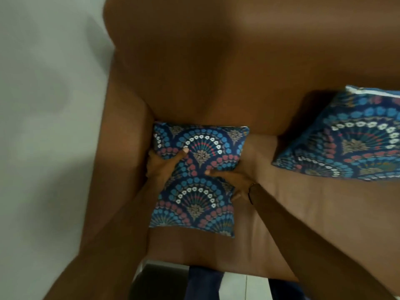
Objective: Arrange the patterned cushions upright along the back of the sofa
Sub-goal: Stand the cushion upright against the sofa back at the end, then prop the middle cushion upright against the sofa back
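fingers [184, 151] gripping cushion [199, 182] edges, sofa [281, 202] corner

- The brown sofa [216, 61] offered a broad bare stretch of seat [303, 202] between the two patterned cushions, open to a reaching hand.
- The backrest above that gap stood uncovered and unobstructed.
- The near cushion [194, 180] filled the seat's left corner, its left edge tight against the armrest [121, 148], leaving only a squeezed slot there, occupied by the left hand [162, 167].
- The right hand [233, 180] gripped the cushion's right edge with open seat beside it.
- The second cushion [346, 137] leaned at the right, blocking that part of the backrest.
- The seat's front strip lay free.
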The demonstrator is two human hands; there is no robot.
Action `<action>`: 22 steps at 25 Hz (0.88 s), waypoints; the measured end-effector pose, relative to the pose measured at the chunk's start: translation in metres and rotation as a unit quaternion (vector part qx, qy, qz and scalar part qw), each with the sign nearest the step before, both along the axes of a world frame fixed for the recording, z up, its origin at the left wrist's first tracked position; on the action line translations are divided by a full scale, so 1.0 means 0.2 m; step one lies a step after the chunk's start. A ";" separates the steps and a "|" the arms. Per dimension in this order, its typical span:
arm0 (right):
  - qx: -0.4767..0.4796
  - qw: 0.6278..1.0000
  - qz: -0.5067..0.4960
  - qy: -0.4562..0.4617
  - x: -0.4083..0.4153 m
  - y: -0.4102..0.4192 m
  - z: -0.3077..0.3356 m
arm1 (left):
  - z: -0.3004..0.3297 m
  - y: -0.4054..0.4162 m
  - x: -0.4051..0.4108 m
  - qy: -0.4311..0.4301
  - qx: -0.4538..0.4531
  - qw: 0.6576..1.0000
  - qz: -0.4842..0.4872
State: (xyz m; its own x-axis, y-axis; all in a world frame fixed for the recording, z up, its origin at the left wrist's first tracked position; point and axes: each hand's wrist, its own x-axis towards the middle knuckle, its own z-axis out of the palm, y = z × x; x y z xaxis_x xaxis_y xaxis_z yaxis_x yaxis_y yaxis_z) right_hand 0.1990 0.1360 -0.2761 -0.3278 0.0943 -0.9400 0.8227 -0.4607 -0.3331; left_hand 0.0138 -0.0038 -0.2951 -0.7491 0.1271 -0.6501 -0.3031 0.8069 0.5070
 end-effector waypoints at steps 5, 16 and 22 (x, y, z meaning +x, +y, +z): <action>0.202 0.964 -0.132 0.115 0.06 -0.05 0.01 | 0.13 -0.07 0.07 0.043 0.172 0.984 0.014; 0.444 0.864 -0.128 0.200 -0.11 0.10 0.00 | 0.24 0.08 -0.11 0.194 0.285 0.934 -0.091; 0.377 0.893 -0.068 0.236 -0.14 0.13 0.02 | 0.18 0.04 -0.10 0.181 0.215 0.958 -0.060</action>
